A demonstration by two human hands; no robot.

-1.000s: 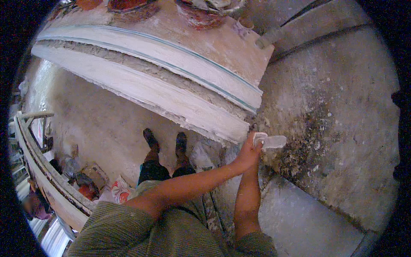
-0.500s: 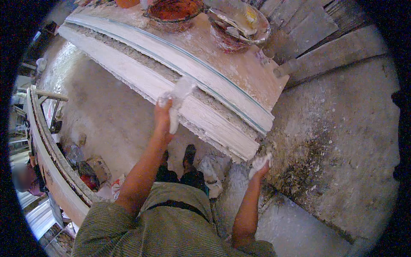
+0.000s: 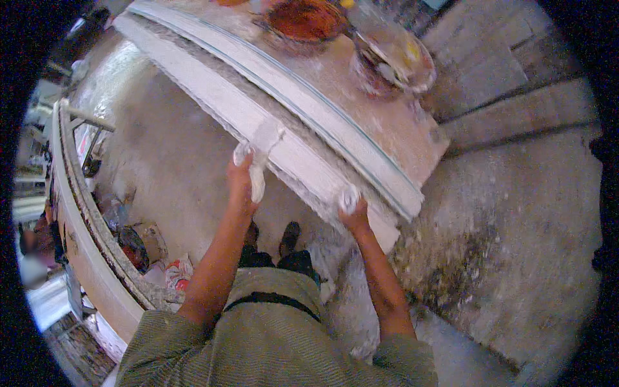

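A long white plaster-like strip point(image 3: 206, 95) runs diagonally along the near edge of a board, rough and ragged along its lower side. My left hand point(image 3: 241, 175) is closed on a flat white-coated piece point(image 3: 265, 134), whose broad end lies against the strip; a white flap point(image 3: 258, 184) hangs below the hand. I cannot tell what kind of thing it is. Near the strip's right end, my right hand point(image 3: 354, 216) is closed around a white wad point(image 3: 349, 199), touching the strip's near side. White material covers the fingers of both hands.
A curved white moulding point(image 3: 309, 97) with green edge lines lies beyond the strip on the board point(image 3: 429, 145). Behind it stand an orange-stained basin point(image 3: 306, 22) and a messy bucket point(image 3: 387, 77). A curved frame point(image 3: 97, 242) and a blurred person point(image 3: 35, 248) are at left.
My right hand has moved left and up from beyond the strip's end to its near side. My left hand stays by the strip, its flat piece slightly lower on it. The view has shifted.
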